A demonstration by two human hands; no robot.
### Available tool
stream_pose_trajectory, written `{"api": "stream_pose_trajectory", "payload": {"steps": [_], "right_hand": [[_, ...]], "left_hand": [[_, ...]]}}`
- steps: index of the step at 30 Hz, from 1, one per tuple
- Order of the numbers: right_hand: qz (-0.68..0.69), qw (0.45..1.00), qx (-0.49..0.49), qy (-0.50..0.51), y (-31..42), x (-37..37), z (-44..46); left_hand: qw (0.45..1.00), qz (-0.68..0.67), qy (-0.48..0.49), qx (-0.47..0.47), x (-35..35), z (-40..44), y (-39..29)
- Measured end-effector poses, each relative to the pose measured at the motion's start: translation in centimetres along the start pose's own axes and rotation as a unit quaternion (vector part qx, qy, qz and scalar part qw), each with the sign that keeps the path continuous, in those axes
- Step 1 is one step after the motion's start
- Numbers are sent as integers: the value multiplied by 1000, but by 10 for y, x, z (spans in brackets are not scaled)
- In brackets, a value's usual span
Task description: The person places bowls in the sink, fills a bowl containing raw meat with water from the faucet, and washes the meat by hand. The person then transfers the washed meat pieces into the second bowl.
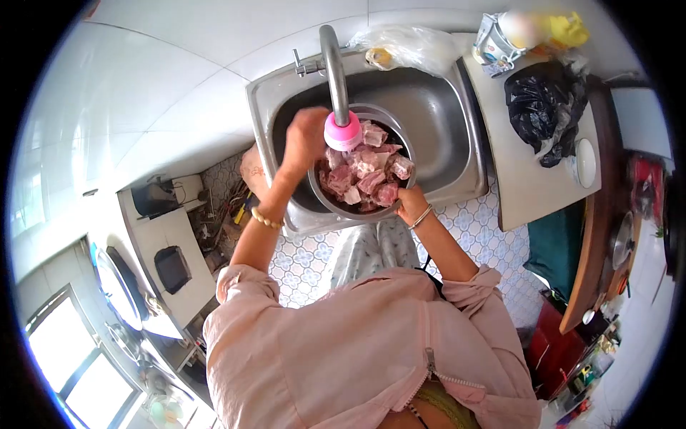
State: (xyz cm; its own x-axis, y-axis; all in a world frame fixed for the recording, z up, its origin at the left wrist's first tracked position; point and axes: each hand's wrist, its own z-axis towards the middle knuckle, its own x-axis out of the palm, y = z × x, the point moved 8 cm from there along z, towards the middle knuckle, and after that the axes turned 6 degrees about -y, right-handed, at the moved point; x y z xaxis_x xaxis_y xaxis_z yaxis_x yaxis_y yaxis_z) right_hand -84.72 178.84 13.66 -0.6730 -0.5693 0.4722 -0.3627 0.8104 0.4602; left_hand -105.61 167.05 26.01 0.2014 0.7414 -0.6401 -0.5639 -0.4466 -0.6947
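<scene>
A round metal basin [317, 187] full of raw chunks of meat on the bone [371, 181] is in the left part of the steel sink. My right hand [411, 203] grips its rim at the near right side. Just left of the faucet's pink spout head [344, 131] is my left hand [306, 136], raised by the basin's far left edge. Motion smears its fingers, so what they do cannot be made out. The curved faucet [333, 68] hangs over the meat, and its lever stands to the left.
The steel sink [444, 187] has its bare basin floor to the right. A clear plastic bag [411, 46] lies on its back ledge. On the right counter [504, 182] are a black plastic bag [534, 100] and a white bowl [585, 163]. Tiled walls rise behind and left.
</scene>
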Motion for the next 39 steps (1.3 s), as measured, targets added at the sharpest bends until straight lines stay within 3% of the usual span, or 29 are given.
{"api": "stream_pose_trajectory", "payload": {"steps": [4,6,8,10,11,14,16,22,24,26,28,30,32,33,39], "right_hand": [[-23,1000,-8,15,-5,2,-4],[-7,999,-23,23,-11,0,-2],[8,999,-37,32,-18,-3,-1],[-6,999,-35,24,-23,-7,-2],[-21,999,-35,16,-25,-10,-2],[0,1000,-21,-5,-27,-12,-4],[4,1000,-22,-19,-31,-14,-2],[-50,997,-63,-13,-24,-13,2],[-64,993,-99,-6,-17,-7,6],[-112,982,-148,14,-9,2,12],[-137,983,-125,8,3,17,0],[-132,987,-95,4,2,22,3],[-146,987,-59,-26,5,26,3],[-157,986,-22,-58,1,24,3],[-70,995,-48,-44,-12,19,32]], "left_hand": [[993,-21,93,-75,41,-30,-7],[977,184,60,94,33,-30,-53],[982,158,89,59,41,-37,-46],[975,94,201,-8,56,-48,-36],[981,110,152,46,51,-52,-47],[985,18,169,39,54,-68,-53],[983,29,183,19,46,-73,-60],[982,30,168,76,14,-70,-66],[979,-35,197,-51,13,-63,-45],[973,6,214,-89,19,-51,-40],[987,54,141,-61,21,-33,-45],[978,97,177,-44,38,-25,-39],[986,-29,153,-63,49,-20,-34],[981,-26,172,-91,56,-20,-31],[983,6,186,-13,68,-32,-54]]}}
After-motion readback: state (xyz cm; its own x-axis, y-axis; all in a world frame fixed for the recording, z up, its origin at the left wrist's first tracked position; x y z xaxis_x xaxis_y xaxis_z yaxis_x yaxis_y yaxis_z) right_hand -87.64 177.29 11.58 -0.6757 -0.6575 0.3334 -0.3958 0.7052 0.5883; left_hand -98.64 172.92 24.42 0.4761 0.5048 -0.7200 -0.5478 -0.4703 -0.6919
